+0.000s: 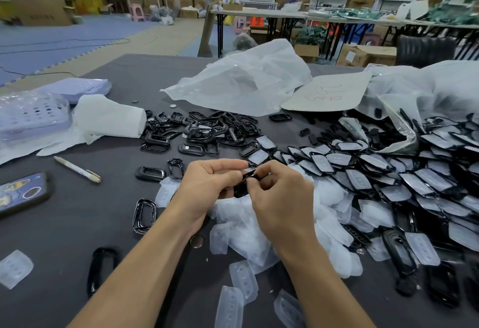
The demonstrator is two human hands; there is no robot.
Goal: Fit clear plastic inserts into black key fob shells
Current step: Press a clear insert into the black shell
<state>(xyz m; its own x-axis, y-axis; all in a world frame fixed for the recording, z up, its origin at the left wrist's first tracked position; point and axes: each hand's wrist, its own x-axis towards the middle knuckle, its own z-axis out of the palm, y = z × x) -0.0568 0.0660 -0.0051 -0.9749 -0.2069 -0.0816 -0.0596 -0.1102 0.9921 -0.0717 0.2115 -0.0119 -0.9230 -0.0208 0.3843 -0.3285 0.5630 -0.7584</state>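
Observation:
My left hand (207,182) and my right hand (280,198) meet above the table's middle, and both grip one black key fob shell (245,183) between their fingertips. Only parts of the shell show between the fingers; whether a clear insert sits in it is hidden. Several loose clear plastic inserts (243,239) lie heaped just below my hands. A pile of empty black shells (204,130) lies behind my hands. To the right spreads a large heap of shells with inserts fitted (383,169).
On the dark table (77,226) lie a pen (77,169), a phone (20,192) at the left edge, a lilac basket (31,117), white paper roll (111,120), plastic bags (241,86) and a cardboard sheet (329,91). Single shells (143,215) and inserts (14,268) lie scattered near me.

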